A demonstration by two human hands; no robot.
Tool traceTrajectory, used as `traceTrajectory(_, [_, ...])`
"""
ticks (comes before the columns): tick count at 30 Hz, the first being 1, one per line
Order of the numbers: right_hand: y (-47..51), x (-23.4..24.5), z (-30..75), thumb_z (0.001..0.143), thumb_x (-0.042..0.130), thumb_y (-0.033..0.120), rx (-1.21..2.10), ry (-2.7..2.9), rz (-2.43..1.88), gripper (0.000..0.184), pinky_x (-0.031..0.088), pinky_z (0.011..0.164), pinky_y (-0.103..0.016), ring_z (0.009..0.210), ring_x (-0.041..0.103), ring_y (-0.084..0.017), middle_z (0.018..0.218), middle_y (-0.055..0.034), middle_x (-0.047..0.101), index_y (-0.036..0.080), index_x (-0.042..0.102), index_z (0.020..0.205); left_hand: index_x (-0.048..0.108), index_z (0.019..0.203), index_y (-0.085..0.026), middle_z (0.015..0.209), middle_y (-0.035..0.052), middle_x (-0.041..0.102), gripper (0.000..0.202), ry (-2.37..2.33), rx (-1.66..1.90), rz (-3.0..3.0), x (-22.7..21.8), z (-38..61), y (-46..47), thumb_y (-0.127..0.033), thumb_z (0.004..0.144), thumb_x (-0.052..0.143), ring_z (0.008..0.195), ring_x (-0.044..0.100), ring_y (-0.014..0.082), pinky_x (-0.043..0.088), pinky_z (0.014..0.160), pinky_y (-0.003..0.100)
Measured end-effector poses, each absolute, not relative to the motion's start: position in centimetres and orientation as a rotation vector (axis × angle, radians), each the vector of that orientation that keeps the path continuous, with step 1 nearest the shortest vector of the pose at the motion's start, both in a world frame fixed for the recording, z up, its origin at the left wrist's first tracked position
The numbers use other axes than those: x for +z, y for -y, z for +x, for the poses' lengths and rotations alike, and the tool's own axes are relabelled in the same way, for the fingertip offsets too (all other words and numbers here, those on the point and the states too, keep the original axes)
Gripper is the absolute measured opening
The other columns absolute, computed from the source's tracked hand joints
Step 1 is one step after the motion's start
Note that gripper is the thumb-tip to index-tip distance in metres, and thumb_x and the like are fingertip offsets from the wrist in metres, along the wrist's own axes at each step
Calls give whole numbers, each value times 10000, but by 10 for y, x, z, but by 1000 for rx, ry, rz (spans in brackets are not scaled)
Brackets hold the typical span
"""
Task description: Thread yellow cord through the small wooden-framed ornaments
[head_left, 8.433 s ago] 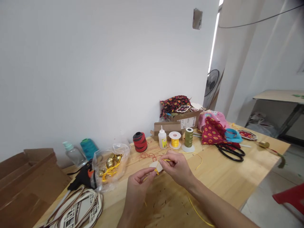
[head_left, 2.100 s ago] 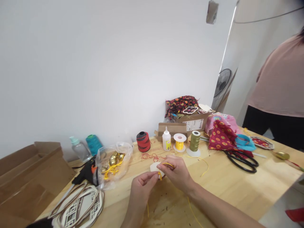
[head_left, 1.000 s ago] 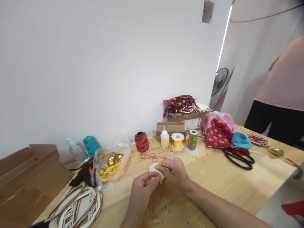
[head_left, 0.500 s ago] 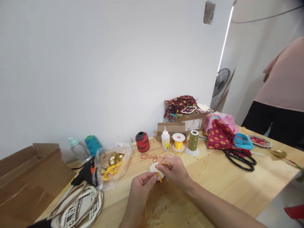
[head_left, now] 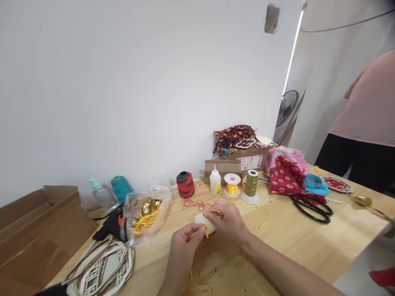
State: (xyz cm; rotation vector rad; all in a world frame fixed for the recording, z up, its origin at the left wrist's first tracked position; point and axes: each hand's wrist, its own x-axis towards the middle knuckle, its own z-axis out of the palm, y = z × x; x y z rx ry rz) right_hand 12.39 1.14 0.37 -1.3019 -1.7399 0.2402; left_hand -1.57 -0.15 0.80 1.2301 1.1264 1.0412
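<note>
A small white scalloped disc (head_left: 201, 219) lies on the table between my hands. Yellow cord (head_left: 207, 232) hangs in a knotted bit at its near edge. My left hand (head_left: 187, 240) is closed, thumb and forefinger pinching the yellow cord beside the disc. Over the disc's right side, my right hand (head_left: 226, 220) is closed too, with a loop of the same cord coming out between thumb and forefinger. Loose cord trails down past both wrists toward the near edge. My fingers hide part of the disc.
Behind stand a red-and-black thread spool (head_left: 185, 184), a glue bottle (head_left: 215, 183), a yellow cord spool (head_left: 232, 185) and a green thread spool (head_left: 251, 184). Black-handled scissors (head_left: 314, 209) lie right. A bag of bells (head_left: 147, 211), wooden frames (head_left: 103, 267) and a cardboard box (head_left: 43, 234) are left. A person (head_left: 367, 102) stands right.
My left thumb and forefinger have shifted slightly on the cord, and a bit of cord now shows at the left fingertips. The hanging knotted bit has moved slightly left.
</note>
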Motion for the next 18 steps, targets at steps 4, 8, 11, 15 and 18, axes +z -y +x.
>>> traceTrajectory(4, [-14, 9, 128, 729, 502, 317, 528, 1686, -1289, 300, 264, 453, -195, 465, 351, -78, 475, 31, 421, 154, 520, 478, 626, 608, -124, 379, -74, 458, 221, -1137, 998, 1152, 6, -18, -1, -337, 555, 653, 312, 271, 30, 172, 323, 147])
traceTrajectory(8, [-14, 16, 136, 743, 446, 422, 1249, 1282, -1140, 368, 171, 374, -177, 378, 208, -46, 410, 74, 274, 143, 504, 512, 624, 602, -116, 358, -82, 430, 210, -1153, 1014, 1162, 10, -19, -3, -314, 541, 660, 320, 255, 23, 164, 331, 144])
traceTrajectory(11, [-13, 19, 142, 755, 410, 377, 1786, 944, -896, 285, 73, 343, -178, 350, 81, -41, 409, 104, 171, 150, 529, 630, 626, 583, -119, 379, -61, 484, 186, -1172, 1030, 1168, 14, -16, -2, -293, 529, 664, 352, 333, 44, 236, 361, 152])
traceTrajectory(15, [-10, 20, 142, 707, 384, 185, 2014, 861, -765, 240, 82, 325, -167, 300, 144, -33, 343, 106, 269, 145, 572, 851, 618, 565, -127, 461, -26, 571, 163, -1139, 1075, 1146, 15, -13, 1, -275, 520, 669, 436, 441, 81, 323, 441, 171])
traceTrajectory(18, [-4, 22, 136, 676, 361, 120, 1973, 1011, -795, 374, 113, 322, -157, 287, 277, -31, 351, 71, 438, 139, 539, 1004, 622, 584, -128, 427, -44, 531, 167, -1136, 1093, 1151, 13, -13, 1, -283, 535, 659, 386, 396, 64, 282, 396, 166])
